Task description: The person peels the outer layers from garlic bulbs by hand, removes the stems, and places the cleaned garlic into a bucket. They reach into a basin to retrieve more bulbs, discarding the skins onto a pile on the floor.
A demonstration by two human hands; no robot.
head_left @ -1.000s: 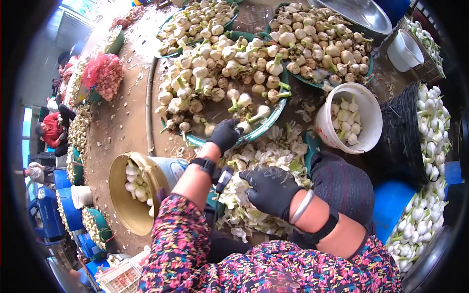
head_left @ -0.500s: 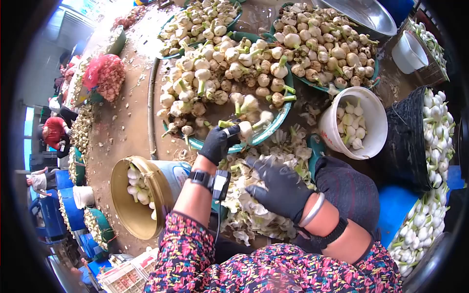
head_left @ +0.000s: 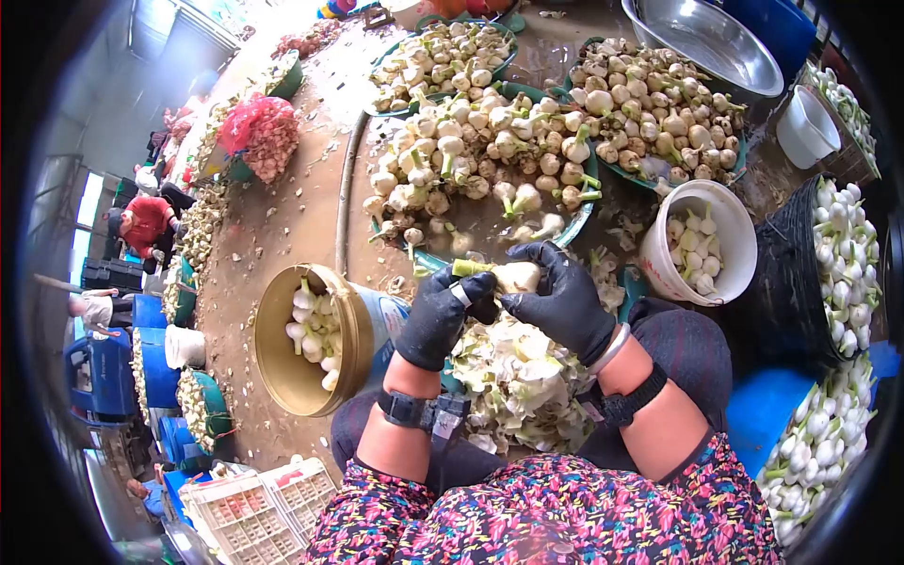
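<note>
My black-gloved left hand [head_left: 441, 315] is closed around the green stem end of a garlic bulb [head_left: 516, 277]. On the bulb's other side, my gloved right hand [head_left: 563, 303] has its fingers curled and pressed against the pale outer skin. Both hands hold it over a heap of peeled papery skins [head_left: 518, 377] between my knees. Just beyond lies a wide green basin [head_left: 582, 222] with many unpeeled, soil-stained garlic bulbs. The left fingertips are partly hidden behind the stem.
Peeled white bulbs lie in a tipped tan bucket [head_left: 262, 348] at left and a white bucket [head_left: 744, 273] at right. A black tub [head_left: 786, 273] of bulbs stands farther right. More heaped basins and a metal bowl [head_left: 720, 47] are behind. Co-workers [head_left: 149, 226] are far left.
My left hand has brought a garlic bulb from the basin's near edge toward me. My right hand has risen from above the skins and now grips the bulb too.
</note>
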